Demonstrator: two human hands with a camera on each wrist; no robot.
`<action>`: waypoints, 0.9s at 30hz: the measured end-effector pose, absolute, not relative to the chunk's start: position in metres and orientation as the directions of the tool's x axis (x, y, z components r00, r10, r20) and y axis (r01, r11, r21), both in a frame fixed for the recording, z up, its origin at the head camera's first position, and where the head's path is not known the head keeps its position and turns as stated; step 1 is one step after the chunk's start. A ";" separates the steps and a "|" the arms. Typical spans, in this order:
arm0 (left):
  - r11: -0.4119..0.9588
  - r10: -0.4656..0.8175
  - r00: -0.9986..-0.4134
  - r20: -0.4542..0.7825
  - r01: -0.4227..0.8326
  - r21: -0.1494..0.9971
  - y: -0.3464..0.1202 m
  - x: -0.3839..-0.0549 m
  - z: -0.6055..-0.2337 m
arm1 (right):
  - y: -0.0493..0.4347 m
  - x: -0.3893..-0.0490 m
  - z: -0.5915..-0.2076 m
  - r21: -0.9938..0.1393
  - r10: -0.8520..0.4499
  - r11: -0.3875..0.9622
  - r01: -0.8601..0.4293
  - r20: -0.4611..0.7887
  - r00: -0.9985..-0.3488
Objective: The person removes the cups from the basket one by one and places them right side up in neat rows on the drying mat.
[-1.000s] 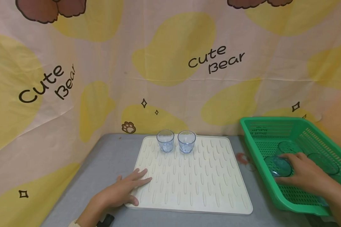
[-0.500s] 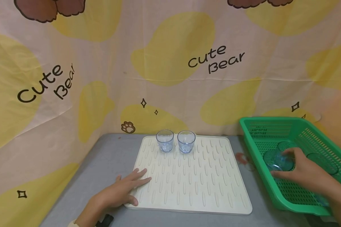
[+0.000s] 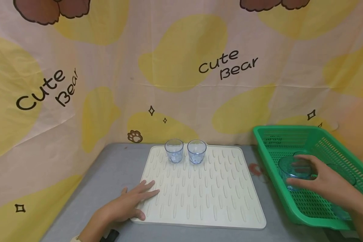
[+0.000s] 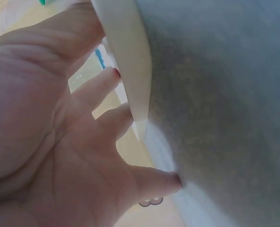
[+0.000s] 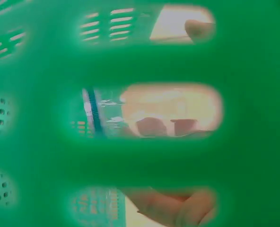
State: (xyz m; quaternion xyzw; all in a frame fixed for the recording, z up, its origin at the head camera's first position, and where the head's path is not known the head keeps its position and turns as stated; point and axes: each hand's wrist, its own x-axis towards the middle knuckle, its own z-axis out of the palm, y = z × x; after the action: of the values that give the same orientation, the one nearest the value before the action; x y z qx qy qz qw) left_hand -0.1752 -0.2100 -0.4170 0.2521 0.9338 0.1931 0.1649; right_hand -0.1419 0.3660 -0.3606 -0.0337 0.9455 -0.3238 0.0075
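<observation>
My right hand (image 3: 329, 181) reaches into the green basket (image 3: 285, 201) and grips a clear bluish drinking glass (image 3: 285, 168), thumb on the near side and fingers on the far side. Through the basket's slots, the right wrist view shows parts of the fingers (image 5: 163, 205) and the glass. My left hand (image 3: 125, 205) rests with spread fingers on the left edge of a cream ridged mat (image 3: 199, 198); in the left wrist view its fingertips touch the mat's rim (image 4: 130, 61). Two drinking glasses, one on the left (image 3: 174, 153) and one on the right (image 3: 196, 154), stand upright at the mat's back edge.
More glasses lie in the basket, one (image 3: 349, 176) partly behind my right hand and another (image 3: 340, 211) under the wrist. The basket stands right of the mat on a grey tabletop (image 3: 115, 168). A patterned cloth (image 3: 181, 67) hangs behind and at the left.
My right hand has shifted and raised the gripped glass slightly within the basket, and the glass now stands more upright. The left hand stays on the mat's edge.
</observation>
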 end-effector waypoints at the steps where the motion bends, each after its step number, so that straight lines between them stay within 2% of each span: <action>1: 0.799 0.533 -0.819 -0.212 0.405 0.444 -0.210 -0.175 -0.417 | 0.366 -0.142 -0.359 -0.615 -0.072 0.786 -0.063 0.010 -0.997; 19: 0.799 0.537 -0.817 -0.210 0.412 0.439 -0.210 -0.174 -0.417 | 0.365 -0.140 -0.359 -0.650 -0.084 0.746 -0.146 0.125 -0.989; 27: 0.786 0.552 -0.810 -0.198 0.425 0.449 -0.212 -0.174 -0.417 | 0.354 -0.137 -0.353 -0.596 0.000 0.799 -0.082 0.136 -0.991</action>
State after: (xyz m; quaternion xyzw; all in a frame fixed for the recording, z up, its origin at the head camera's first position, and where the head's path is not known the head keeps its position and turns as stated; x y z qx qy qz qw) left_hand -0.1744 -0.2116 -0.4168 0.2623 0.9310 0.1956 0.1615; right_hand -0.1371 0.3535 -0.3526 -0.0216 0.9461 -0.3166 -0.0647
